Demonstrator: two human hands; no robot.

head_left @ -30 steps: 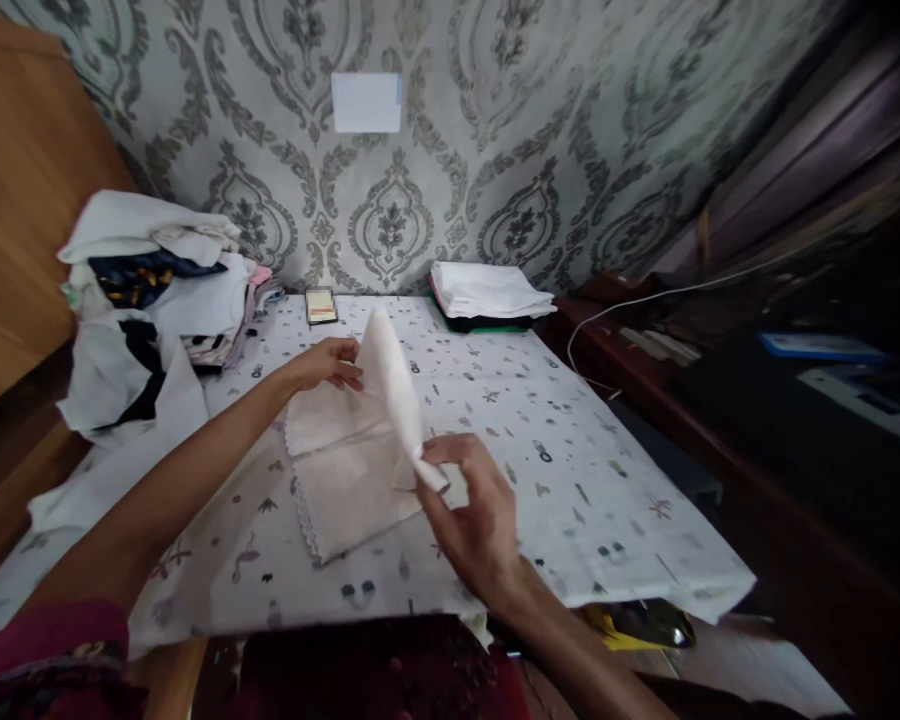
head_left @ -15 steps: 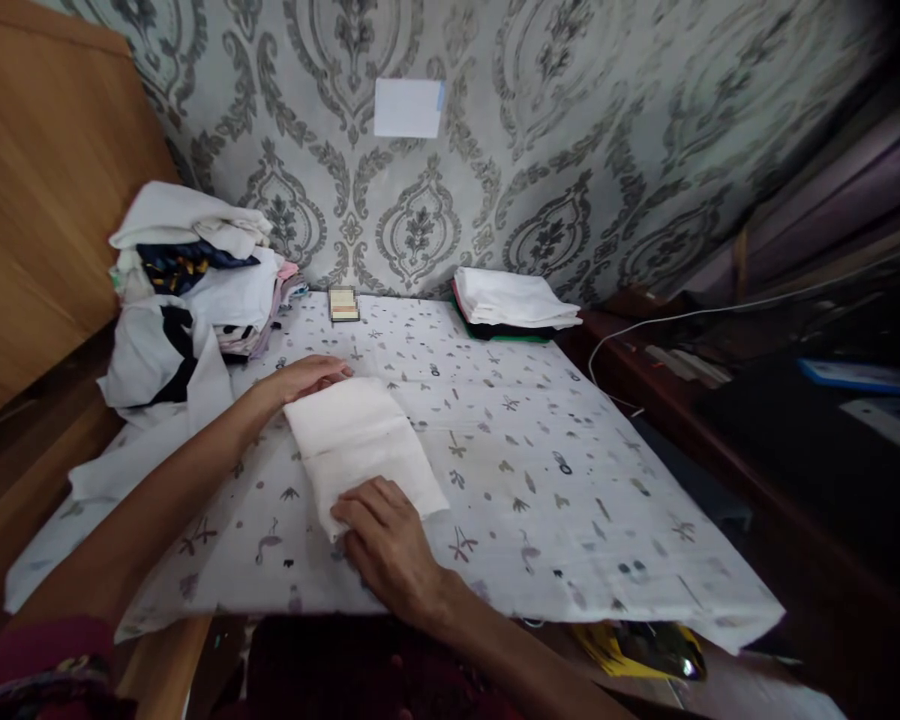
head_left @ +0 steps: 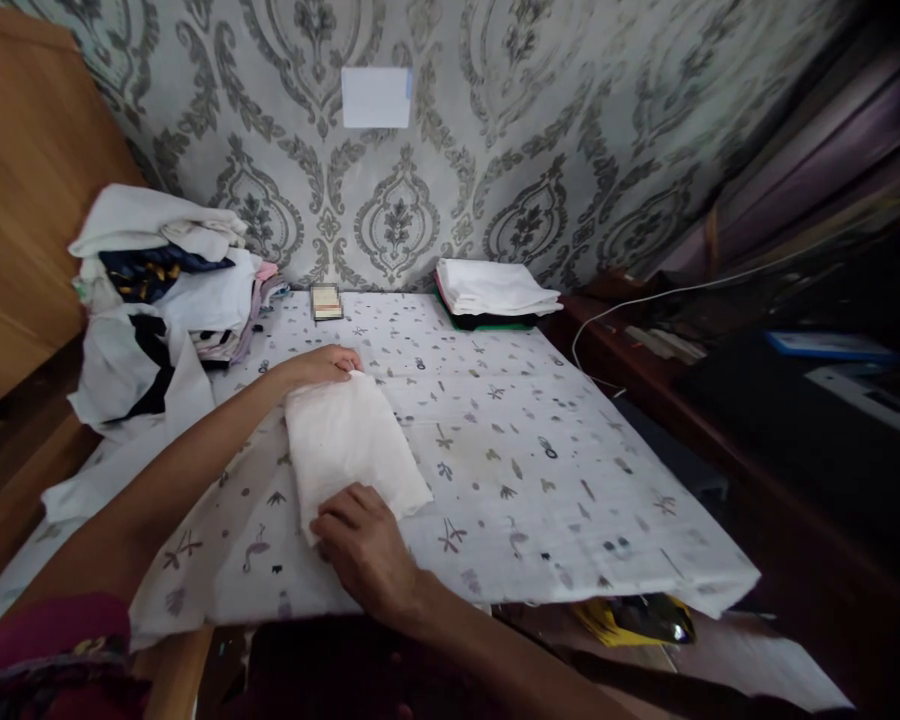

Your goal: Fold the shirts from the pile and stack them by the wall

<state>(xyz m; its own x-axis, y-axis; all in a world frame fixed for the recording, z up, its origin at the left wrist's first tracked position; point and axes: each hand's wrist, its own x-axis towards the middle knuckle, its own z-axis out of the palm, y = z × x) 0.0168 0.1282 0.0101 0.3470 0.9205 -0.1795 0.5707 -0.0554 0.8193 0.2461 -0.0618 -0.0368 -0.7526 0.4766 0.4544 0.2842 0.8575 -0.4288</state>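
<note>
A folded white cloth (head_left: 352, 430) lies on the patterned table cover, its far edge slightly raised. At that far edge, my left hand (head_left: 322, 365) has its fingers closed on the fabric. My right hand (head_left: 367, 550) bends its fingers around the near left corner, with the thumb side hidden under or beside it. The cloth is folded into a small, roughly rectangular packet.
A pile of mixed clothes (head_left: 165, 270) leans at the left by a wooden cabinet (head_left: 37, 200). Folded white cloth tops a neat stack (head_left: 495, 290) at the back. A small card-like box (head_left: 326, 302) sits near the wall. A cable (head_left: 660, 293) crosses the right side.
My left hand's fingers have closed on the cloth's far edge and lifted it a little. My right hand stays at the near corner. The view has turned slightly to the right.
</note>
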